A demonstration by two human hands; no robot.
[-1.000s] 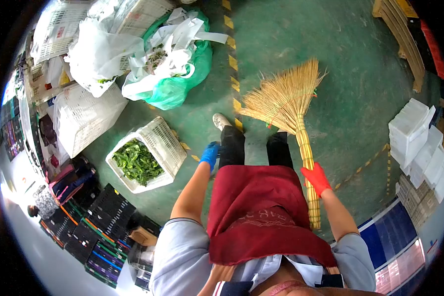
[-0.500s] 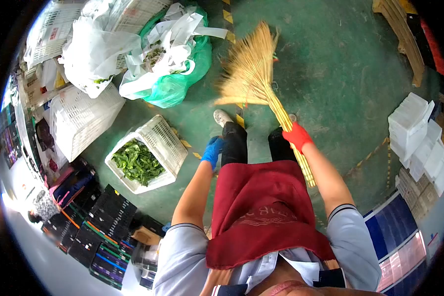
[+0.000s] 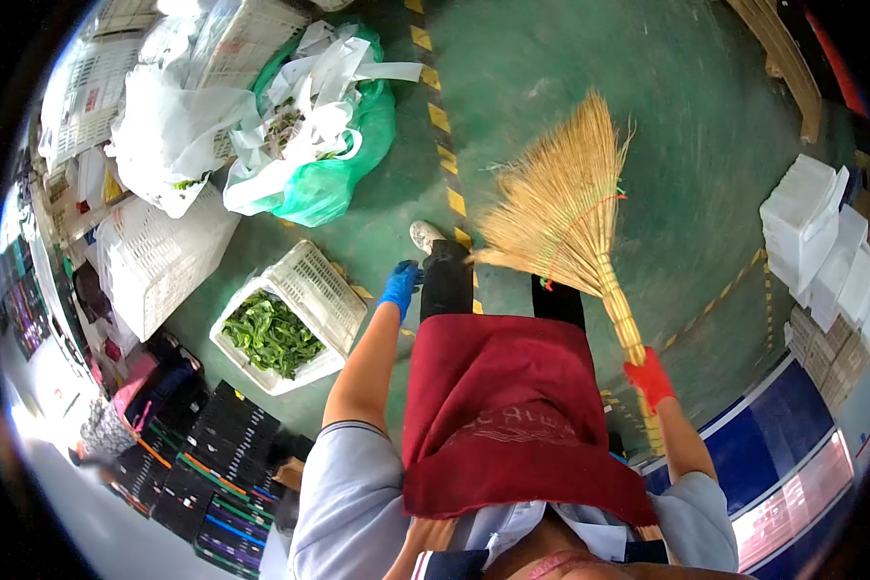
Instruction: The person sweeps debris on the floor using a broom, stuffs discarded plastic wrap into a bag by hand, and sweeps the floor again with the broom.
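Observation:
My right hand (image 3: 651, 380), in a red glove, is wrapped round the handle of a straw broom (image 3: 570, 208). The broom slants up and to the left, its wide bristle fan spread in front of my legs. My left hand (image 3: 399, 287), in a blue glove, hangs beside my left thigh with nothing visible in it, its fingers loosely apart. To the left of that hand, a white crate (image 3: 331, 290) is tipped toward the left, with green leafy vegetables (image 3: 271, 334) inside.
A green plastic bag (image 3: 367, 145) with white strips in it lies at the upper left, near a white crate (image 3: 159, 251). Stacked black crates (image 3: 213, 435) stand at lower left. White foam boxes (image 3: 807, 222) are at the right. Black-and-yellow tape (image 3: 439, 118) marks the green floor.
My right hand has moved back and to the right, drawing the broom with it. The bristles have swung right and nearer to me. My left hand has shifted slightly left.

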